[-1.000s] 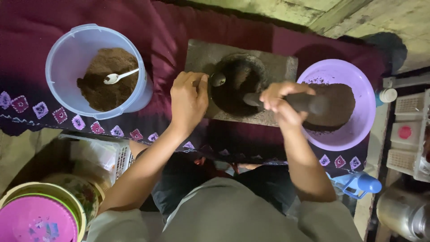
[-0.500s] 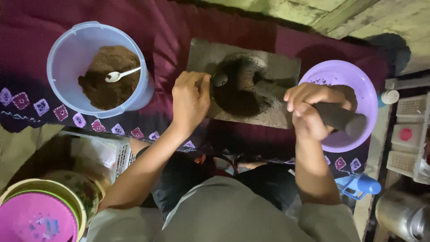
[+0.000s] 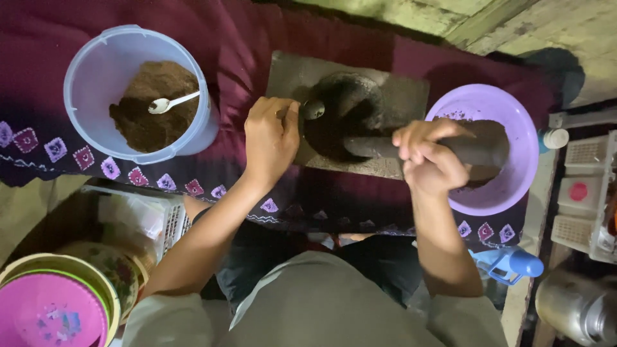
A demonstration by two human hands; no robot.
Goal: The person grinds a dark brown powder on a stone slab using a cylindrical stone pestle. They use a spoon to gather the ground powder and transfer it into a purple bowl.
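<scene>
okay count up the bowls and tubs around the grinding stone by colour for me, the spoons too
Pale blue tub of brown powder: 1
Purple bowl: 1
Pink bowl, lower left: 1
White spoon in the tub: 1
Metal spoon held by the left hand: 1
Total: 5

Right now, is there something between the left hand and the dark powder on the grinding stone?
Nothing visible. The left hand holds a small spoon at the edge of the dark powder; the roller lies to its right.
</scene>
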